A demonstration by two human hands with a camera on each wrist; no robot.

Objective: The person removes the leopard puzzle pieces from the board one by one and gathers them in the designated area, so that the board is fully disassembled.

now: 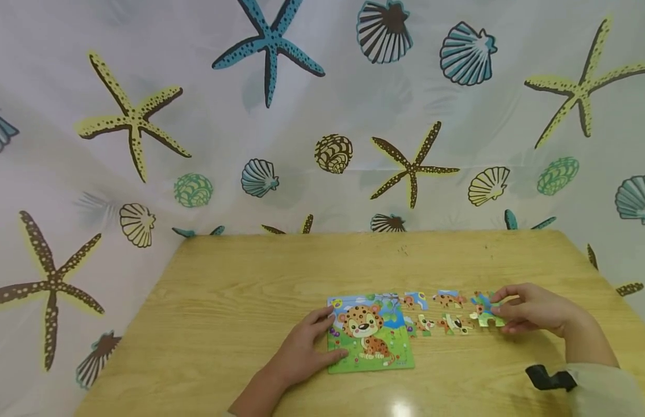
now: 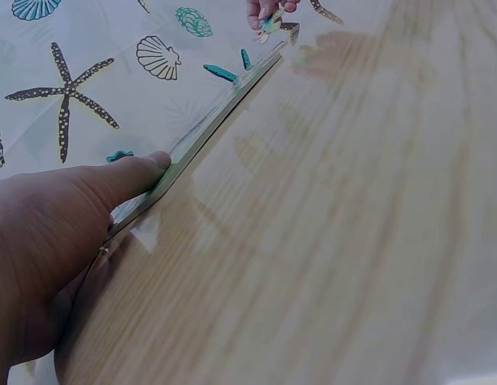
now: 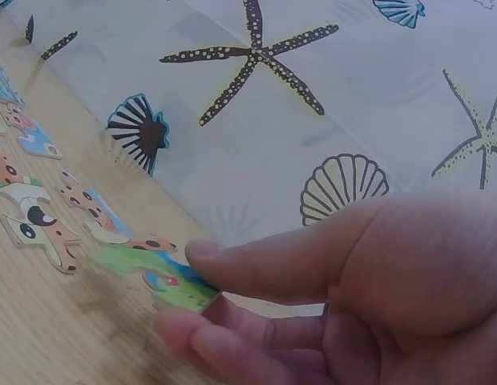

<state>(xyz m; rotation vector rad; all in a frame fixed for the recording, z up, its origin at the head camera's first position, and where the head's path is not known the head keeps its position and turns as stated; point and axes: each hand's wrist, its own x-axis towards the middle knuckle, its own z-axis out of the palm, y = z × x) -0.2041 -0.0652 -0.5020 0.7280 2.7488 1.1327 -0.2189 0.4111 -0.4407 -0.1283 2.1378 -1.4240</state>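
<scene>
A square picture puzzle (image 1: 374,364) showing a cartoon leopard lies on the wooden table. My left hand (image 1: 301,350) rests at its left side, with the thumb (image 2: 140,178) laid on the board near its edge and the other fingertips at the upper left edge. To the right of the board, my right hand (image 1: 536,313) pinches a green and blue puzzle piece (image 3: 184,289) between thumb and fingers, low over the table. Loose puzzle pieces, among them one with a dark nose and eye (image 3: 40,224), lie between the board and the right hand.
The pieces lie in two rough rows, with a blue and orange piece (image 1: 417,300) close to the board. A patterned cloth (image 1: 301,127) with starfish and shells hangs behind the wooden table (image 1: 239,289). A black strap (image 1: 549,379) sits at the right sleeve.
</scene>
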